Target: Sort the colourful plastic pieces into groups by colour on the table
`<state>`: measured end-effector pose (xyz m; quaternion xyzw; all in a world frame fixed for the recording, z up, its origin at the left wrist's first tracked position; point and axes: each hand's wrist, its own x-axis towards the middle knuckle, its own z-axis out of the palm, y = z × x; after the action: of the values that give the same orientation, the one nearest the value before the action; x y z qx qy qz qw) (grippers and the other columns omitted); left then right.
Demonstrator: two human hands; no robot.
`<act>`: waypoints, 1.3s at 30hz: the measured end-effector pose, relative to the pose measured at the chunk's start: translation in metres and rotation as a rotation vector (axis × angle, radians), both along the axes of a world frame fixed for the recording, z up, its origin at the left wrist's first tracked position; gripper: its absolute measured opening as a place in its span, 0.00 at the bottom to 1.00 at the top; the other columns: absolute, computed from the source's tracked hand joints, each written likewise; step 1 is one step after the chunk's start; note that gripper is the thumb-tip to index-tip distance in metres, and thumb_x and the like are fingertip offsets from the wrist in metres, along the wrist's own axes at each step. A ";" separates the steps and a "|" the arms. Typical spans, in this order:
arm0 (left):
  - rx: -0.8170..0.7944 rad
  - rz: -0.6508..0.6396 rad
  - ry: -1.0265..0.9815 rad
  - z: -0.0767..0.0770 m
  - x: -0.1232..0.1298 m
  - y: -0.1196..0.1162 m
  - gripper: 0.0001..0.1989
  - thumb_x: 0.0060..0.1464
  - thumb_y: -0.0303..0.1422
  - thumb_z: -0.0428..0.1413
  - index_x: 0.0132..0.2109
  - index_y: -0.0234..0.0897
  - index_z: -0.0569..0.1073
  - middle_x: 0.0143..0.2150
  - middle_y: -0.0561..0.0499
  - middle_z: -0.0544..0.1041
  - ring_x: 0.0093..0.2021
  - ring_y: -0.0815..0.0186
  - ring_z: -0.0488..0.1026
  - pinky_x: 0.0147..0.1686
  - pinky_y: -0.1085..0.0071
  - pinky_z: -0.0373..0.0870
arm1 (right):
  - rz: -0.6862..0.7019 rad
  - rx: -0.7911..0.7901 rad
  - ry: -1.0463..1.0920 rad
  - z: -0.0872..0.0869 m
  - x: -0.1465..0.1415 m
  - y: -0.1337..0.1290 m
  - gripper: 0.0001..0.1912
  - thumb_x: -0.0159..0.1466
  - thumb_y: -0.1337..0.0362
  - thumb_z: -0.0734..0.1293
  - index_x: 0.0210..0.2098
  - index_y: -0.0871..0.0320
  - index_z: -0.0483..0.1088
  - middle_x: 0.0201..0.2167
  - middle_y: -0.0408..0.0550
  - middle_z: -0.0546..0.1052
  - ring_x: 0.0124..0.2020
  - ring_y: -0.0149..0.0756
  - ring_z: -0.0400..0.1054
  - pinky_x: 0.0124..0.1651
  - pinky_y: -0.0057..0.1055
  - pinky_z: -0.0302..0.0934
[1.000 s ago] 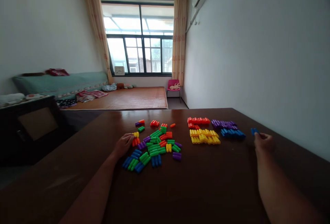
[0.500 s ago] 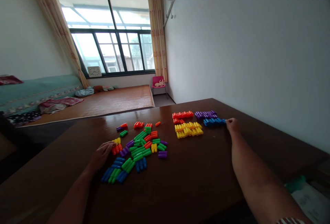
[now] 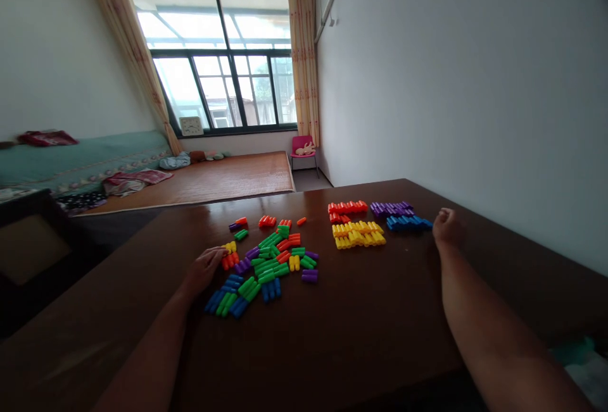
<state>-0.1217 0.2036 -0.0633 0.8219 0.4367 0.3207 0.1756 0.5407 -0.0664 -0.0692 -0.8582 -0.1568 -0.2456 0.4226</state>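
Note:
My left hand (image 3: 208, 265) rests at the left side of a mixed pile, its fingertips touching yellow pieces (image 3: 230, 247) and orange-red pieces (image 3: 230, 261); whether it grips them is hard to tell. Green pieces (image 3: 266, 274), blue ones (image 3: 272, 290) and purple ones (image 3: 310, 276) make up much of the pile. At the right, my right hand (image 3: 447, 227) is curled just beside the end of a blue row (image 3: 406, 223), with nothing visible in it. Near that row lie a purple row (image 3: 390, 209), red rows (image 3: 348, 207) and yellow rows (image 3: 358, 235).
The brown table (image 3: 361, 323) reaches the white wall on the right. Behind it are a low bed with a mat (image 3: 237, 174), a pink chair (image 3: 303, 144) and a window with a clock (image 3: 190, 126) on its sill. A dark cabinet (image 3: 28, 241) stands at the left.
The view has shifted slightly left, so everything appears further right. My right hand has come a little away from the end of the blue row. My left hand stays by the yellow and orange-red pieces.

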 end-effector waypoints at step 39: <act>-0.009 0.105 -0.159 -0.003 0.010 -0.019 0.17 0.61 0.35 0.45 0.47 0.32 0.76 0.46 0.42 0.77 0.47 0.60 0.73 0.50 0.65 0.68 | 1.518 -0.643 -0.255 0.080 -0.434 0.206 0.09 0.62 0.66 0.64 0.39 0.58 0.74 0.37 0.49 0.78 0.39 0.37 0.72 0.42 0.29 0.62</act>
<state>-0.1122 0.1841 -0.0666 0.7691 0.4654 0.3917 0.1962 0.1072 0.1398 0.0107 -0.5638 -0.8018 0.0674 0.1865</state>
